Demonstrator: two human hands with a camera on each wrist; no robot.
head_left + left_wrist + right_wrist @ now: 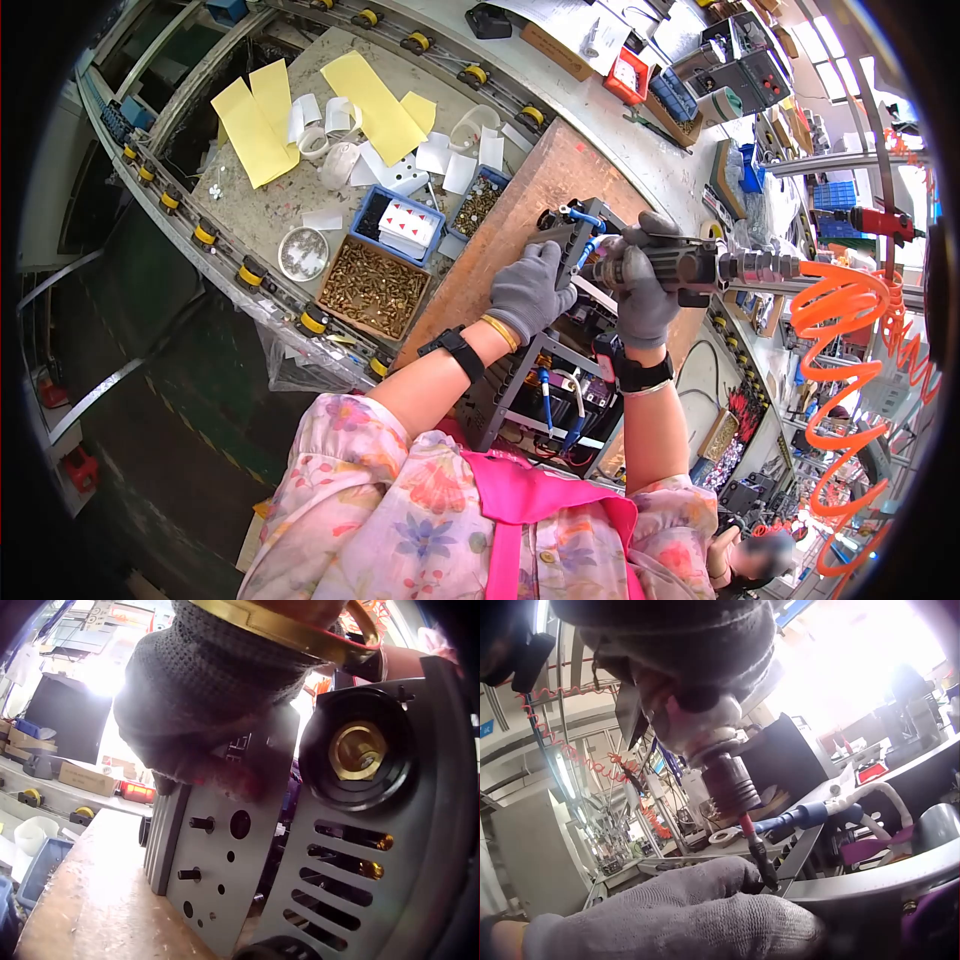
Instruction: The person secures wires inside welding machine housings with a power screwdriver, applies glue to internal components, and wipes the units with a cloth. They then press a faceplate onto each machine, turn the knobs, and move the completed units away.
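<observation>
My left hand [530, 290], in a grey glove, grips the top edge of a grey metal end panel [225, 877] on an open-framed electrical unit [515, 390]. Its fingers lie close beside a driver bit [759, 859] in the right wrist view. With my right hand [645, 290], also gloved, I grip a pneumatic screwdriver [690, 268] whose orange coiled hose [835, 365] trails off to the right. The bit points down with its tip at the corner of the metal frame [855, 881]. Blue-sleeved cables [802, 817] run just behind it. Through the unit's open side, wiring and components show.
The unit stands on a brown board [470, 290]. Left of it are a box of brass fittings [372, 288], a blue bin with white labelled cards [408, 228] and yellow paper sheets [375, 105]. A roller rail [250, 270] borders the bench. Another person [750, 555] is at lower right.
</observation>
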